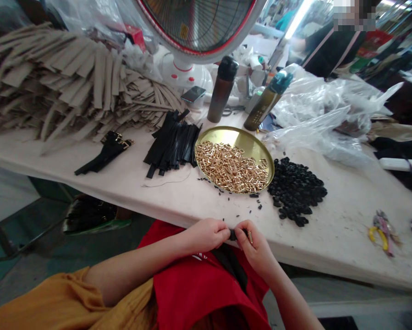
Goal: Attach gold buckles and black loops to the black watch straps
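At the front edge of the pale table [133,182], both forearms [137,260] are pointing inward over a red apron [199,293]; the left hand [209,234] and right hand [255,246], both curled closed, are pinching a short black strap [232,234]. A round, shiny gold tray [231,133] is holding many small metal buckles [231,167]. Flat black strips [174,143] are lying at its left, lumpy black pieces [297,190] at its right. One gold buckle [250,237] is showing at the right hand

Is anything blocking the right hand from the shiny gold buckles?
Nothing tall: just small black bits on the tabletop and the rim of the gold tray lie between the right hand and the gold buckles.
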`<state>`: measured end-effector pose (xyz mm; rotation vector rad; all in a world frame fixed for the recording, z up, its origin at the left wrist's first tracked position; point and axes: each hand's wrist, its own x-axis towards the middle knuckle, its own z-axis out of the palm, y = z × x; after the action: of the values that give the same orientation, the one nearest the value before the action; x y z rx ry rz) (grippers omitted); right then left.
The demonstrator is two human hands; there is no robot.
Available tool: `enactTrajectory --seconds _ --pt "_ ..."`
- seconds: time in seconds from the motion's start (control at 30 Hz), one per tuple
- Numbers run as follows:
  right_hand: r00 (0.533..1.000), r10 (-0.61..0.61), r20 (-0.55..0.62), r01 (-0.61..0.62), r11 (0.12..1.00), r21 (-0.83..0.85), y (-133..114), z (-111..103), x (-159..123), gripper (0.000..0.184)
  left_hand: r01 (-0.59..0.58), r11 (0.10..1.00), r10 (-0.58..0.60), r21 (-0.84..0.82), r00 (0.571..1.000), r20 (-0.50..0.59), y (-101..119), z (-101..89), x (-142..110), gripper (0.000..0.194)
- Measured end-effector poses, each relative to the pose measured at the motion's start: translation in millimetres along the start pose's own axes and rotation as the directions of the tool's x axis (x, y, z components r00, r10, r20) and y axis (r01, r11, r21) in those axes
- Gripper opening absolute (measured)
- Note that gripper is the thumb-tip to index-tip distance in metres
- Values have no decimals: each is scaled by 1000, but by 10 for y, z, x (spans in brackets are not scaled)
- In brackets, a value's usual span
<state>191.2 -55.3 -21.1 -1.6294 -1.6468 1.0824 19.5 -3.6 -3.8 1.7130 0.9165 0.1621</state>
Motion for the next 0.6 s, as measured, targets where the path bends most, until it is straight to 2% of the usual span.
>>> enactTrajectory --seconds 0.1,0.33,0.47,0.6 --pt "996 -4 -89 7 999 32 6 54 16 19 -25 998 27 65 999 -40 28 -32 -4 21" --pt "979 191 -66 -154 918 366 8 104 25 28 67 997 -63 -26 988 139 15 -118 96 27" --pt "967 234 -96 -178 901 396 56 128 81 33 2 998 9 -59 984 179 1 -188 129 25" --pt "955 270 -122 -197 887 417 103 193 103 32 7 1000 -5 -16 991 132 12 -146 163 29"
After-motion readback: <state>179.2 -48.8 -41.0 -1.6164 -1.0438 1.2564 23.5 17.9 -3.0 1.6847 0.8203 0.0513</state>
